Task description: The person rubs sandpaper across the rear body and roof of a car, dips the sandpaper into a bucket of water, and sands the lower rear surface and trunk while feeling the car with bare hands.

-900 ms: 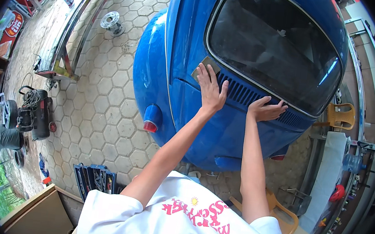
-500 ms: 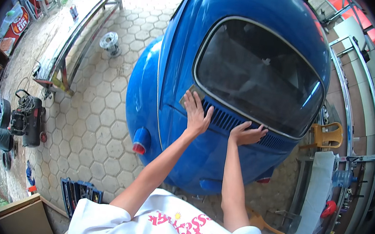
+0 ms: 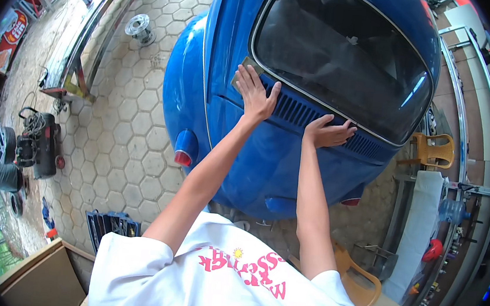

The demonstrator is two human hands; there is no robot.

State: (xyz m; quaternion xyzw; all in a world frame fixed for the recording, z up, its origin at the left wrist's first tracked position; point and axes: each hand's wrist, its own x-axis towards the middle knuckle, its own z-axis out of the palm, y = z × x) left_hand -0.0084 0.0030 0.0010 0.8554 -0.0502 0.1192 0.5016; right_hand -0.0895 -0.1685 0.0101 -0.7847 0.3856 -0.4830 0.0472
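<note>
In the head view, my left hand lies flat with its fingers stretched over a thin grey-brown piece. This piece rests on the blue car body, beside the lower left corner of the rear window. What it is made of I cannot make out. My left thumb reaches the left end of the slotted vents. Farther right, my right hand leans on the panel between the two groups of vents. Its fingers are spread and point right, with nothing seen in them.
A long bench stands at the left beside a round metal part on the paving. Nearer are an air compressor and an open blue toolbox. A yellow plastic chair and metal racks line the right.
The whole view has shifted, so the car sits higher in it and more of my shirt shows. Both hands keep their places on the car, and the left stays over the grey-brown piece.
</note>
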